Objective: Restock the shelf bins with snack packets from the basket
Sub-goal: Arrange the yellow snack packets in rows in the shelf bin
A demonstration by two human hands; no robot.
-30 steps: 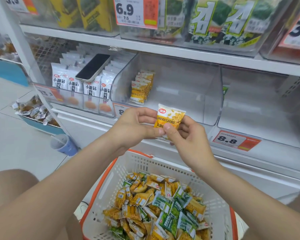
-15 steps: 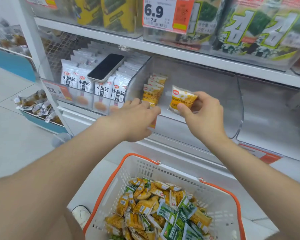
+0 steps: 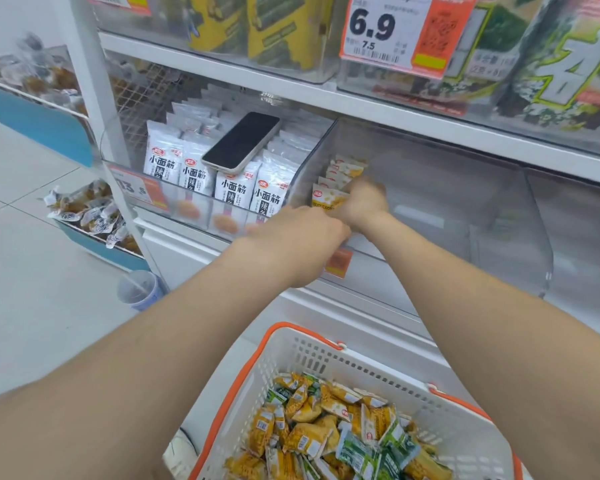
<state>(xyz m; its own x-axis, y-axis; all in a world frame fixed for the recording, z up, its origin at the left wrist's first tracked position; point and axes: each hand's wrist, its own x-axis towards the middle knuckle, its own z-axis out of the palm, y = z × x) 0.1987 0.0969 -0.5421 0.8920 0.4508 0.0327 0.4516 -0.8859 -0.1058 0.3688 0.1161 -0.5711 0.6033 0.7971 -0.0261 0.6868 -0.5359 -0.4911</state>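
The right hand reaches inside the clear bin, apparently pinching a yellow packet at the front of the short row there. The left hand covers the bin's front lip; blur hides whether it grips anything. A phone lies on white packets in the neighbouring bin, and the basket sits below.
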